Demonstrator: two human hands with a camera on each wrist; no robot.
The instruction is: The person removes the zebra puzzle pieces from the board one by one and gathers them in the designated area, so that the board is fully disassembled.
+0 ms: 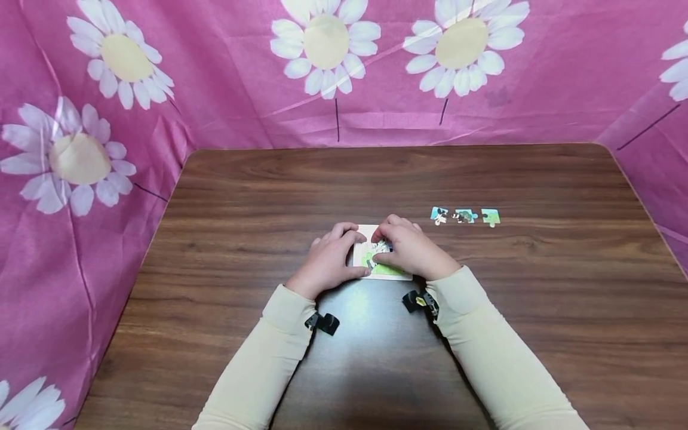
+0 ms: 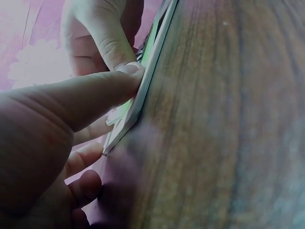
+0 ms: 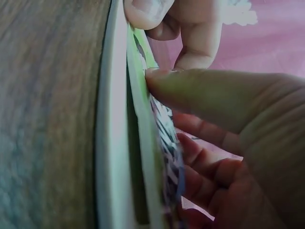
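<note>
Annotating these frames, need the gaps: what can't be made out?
Full picture on the puzzle board: head view, partly covered by the left hand and right hand.
Fine print on the three loose pieces: head view, too small.
Puzzle print: right wrist view, blurred, nearly edge-on.
One board end: left wrist view, cut off by top edge.

A brown wood-grained table [image 1: 269,194] fills the middle and bottom of the head view, its far corners rounded and a pale glare [image 1: 357,304] low at centre. Pink cloth [image 1: 226,77] covers the top and left and the upper right corner, creased and printed with white daisies [image 1: 326,42] with yellow centres. Dark stems [image 1: 337,119] run from several blooms. In both wrist views, the cloth appears blurred.
</note>
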